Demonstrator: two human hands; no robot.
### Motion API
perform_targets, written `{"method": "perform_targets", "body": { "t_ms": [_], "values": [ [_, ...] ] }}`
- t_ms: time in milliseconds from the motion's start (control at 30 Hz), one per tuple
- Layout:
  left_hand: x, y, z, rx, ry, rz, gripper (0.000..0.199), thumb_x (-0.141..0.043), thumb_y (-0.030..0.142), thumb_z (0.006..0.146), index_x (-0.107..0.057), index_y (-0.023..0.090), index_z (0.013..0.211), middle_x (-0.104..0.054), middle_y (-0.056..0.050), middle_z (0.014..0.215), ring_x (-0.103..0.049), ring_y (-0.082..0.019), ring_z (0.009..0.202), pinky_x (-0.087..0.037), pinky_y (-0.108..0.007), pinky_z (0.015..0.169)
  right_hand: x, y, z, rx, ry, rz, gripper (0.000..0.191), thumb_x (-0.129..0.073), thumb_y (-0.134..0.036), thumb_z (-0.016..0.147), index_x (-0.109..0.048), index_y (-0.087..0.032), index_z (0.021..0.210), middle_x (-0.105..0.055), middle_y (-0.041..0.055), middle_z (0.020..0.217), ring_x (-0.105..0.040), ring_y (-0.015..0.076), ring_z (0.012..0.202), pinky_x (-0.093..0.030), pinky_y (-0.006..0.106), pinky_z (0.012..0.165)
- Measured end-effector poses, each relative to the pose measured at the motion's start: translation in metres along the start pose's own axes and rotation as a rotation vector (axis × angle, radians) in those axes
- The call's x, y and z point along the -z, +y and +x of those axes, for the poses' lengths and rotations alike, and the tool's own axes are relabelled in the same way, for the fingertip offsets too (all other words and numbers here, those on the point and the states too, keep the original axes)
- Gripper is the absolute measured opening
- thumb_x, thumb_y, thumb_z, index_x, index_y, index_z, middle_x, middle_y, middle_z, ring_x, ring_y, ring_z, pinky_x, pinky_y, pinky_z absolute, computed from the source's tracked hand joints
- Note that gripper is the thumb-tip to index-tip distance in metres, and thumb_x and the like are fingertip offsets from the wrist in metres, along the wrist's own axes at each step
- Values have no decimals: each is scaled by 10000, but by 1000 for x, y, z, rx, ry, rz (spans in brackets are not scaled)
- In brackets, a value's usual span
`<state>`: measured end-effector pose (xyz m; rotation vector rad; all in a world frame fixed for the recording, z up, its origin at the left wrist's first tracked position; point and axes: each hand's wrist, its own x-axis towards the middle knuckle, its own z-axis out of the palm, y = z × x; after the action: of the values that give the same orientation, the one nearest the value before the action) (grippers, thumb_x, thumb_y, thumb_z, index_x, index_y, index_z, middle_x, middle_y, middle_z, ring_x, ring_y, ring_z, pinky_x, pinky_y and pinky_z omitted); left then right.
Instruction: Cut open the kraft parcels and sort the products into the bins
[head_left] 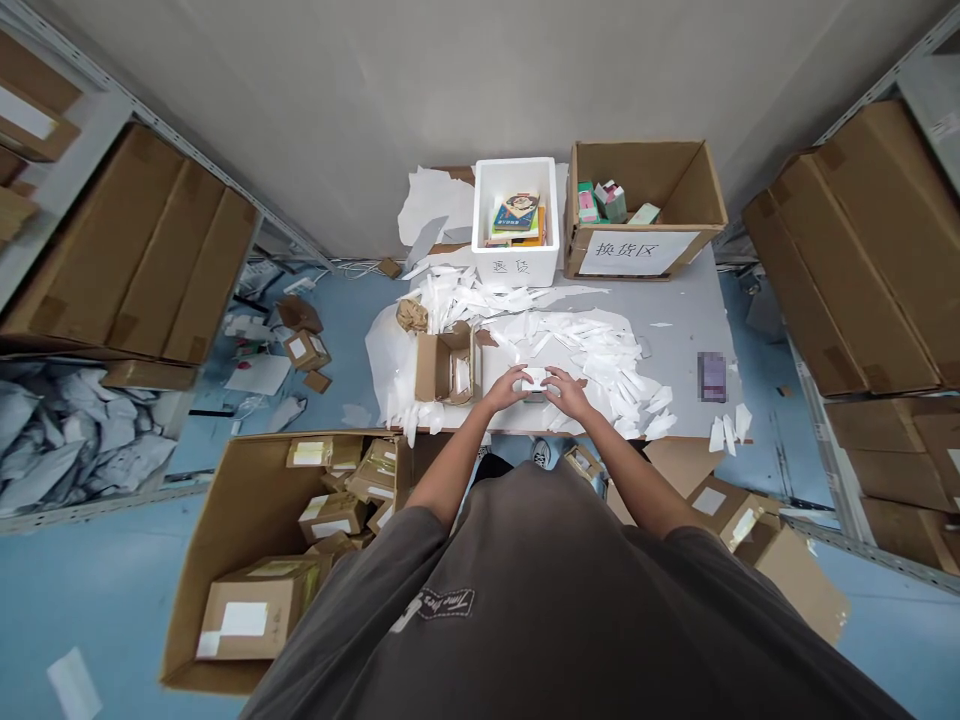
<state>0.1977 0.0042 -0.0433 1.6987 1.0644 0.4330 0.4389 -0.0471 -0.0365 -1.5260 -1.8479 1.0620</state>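
Close to the table's front edge, a small white box [535, 379] sits between my two hands, with a greenish strip along its near side. My left hand [508, 388] grips its left end, fingers curled over the top. At the opposite end my right hand [565, 391] has its fingers and thumb closed on the box too. Just left of my left hand stands an open cardboard box [437, 370] with some white paper inside. Torn white paper strips [600, 355] lie heaped behind and to the right of my hands.
At the table's back stand a white foam bin [517, 268] holding books and a labelled carton [679, 255] holding small boxes. Crumpled brown paper [412, 315] lies left. A large carton [199, 590] of parcels stands on the floor; shelves with cartons [142, 250] flank both sides.
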Motion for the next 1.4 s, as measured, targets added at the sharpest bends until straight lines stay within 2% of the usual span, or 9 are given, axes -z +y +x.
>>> {"method": "perform_targets", "body": {
  "t_ms": [167, 300, 400, 600, 767, 900, 1100, 1233, 1400],
  "values": [
    [-3, -11, -9, -19, -71, 26, 424, -821, 231, 808, -723, 226, 1220, -377, -144, 1738, -380, -362, 1604, -362, -493, 1284, 0, 6, -6, 23, -14, 25, 259, -718, -286, 876, -790, -268, 1124, -583, 108, 1598, -548, 334, 1485, -450, 565, 1230],
    [-24, -35, -10, 112, 100, -199, 896, -820, 211, 769, -457, 258, 1587, -235, -200, 1785, -494, -353, 1513, -465, -493, 1193, -14, 29, -10, -117, 16, 219, 663, -743, -304, 779, -638, -270, 1433, -462, 139, 1688, -533, 320, 1488, -530, 535, 1145],
    [-44, -59, -2, 288, 180, -405, 1136, -876, 224, 708, -290, 291, 1678, -292, -232, 1749, -568, -349, 1426, -486, -522, 1159, -38, 58, -7, -304, 42, 411, 889, -740, -342, 741, -465, -320, 1586, -433, 149, 1696, -569, 321, 1440, -553, 554, 1096],
    [-66, -108, 23, 228, 145, -609, 1109, -982, 352, 663, -433, 224, 1619, -524, -212, 1616, -537, -394, 1444, -460, -550, 1185, -86, 105, 25, -308, 6, 604, 988, -859, -408, 644, -507, -304, 1561, -525, 165, 1625, -533, 373, 1478, -470, 591, 1186],
    [-56, -123, 42, 220, 156, -649, 1111, -1015, 338, 623, -476, 234, 1588, -569, -189, 1576, -561, -362, 1420, -451, -516, 1196, -89, 107, 49, -316, 4, 637, 975, -906, -511, 647, -557, -283, 1528, -603, 159, 1555, -614, 350, 1388, -500, 534, 1174],
    [-42, -104, 48, 251, 156, -688, 1095, -1019, 311, 600, -501, 246, 1562, -631, -159, 1472, -587, -334, 1383, -465, -506, 1179, -73, 86, 57, -380, 28, 653, 1001, -902, -571, 656, -558, -262, 1543, -692, 151, 1431, -673, 322, 1281, -548, 506, 1103],
    [-10, -38, 69, 161, 180, -679, 1022, -946, 413, 748, -431, 229, 1612, -625, -172, 1432, -604, -301, 1334, -537, -457, 1087, -23, 35, 85, -373, 233, 651, 905, -902, -539, 585, -655, -213, 1392, -766, 85, 1167, -721, 274, 1060, -556, 494, 1059],
    [16, 19, 121, -3, 211, -608, 1009, -906, 424, 826, -343, 236, 1641, -651, -151, 1348, -668, -261, 1209, -563, -439, 1053, 39, 9, 121, -312, 434, 619, 818, -878, -529, 603, -607, -227, 1314, -745, 14, 956, -707, 216, 874, -598, 406, 893],
    [44, 93, 224, -181, 255, -514, 898, -834, 503, 919, -358, 278, 1647, -666, -128, 1344, -690, -247, 1174, -594, -416, 1015, 134, -1, 185, -184, 610, 609, 664, -858, -583, 698, -521, -275, 1180, -715, -23, 872, -692, 179, 783, -590, 315, 766]
  ]
}}
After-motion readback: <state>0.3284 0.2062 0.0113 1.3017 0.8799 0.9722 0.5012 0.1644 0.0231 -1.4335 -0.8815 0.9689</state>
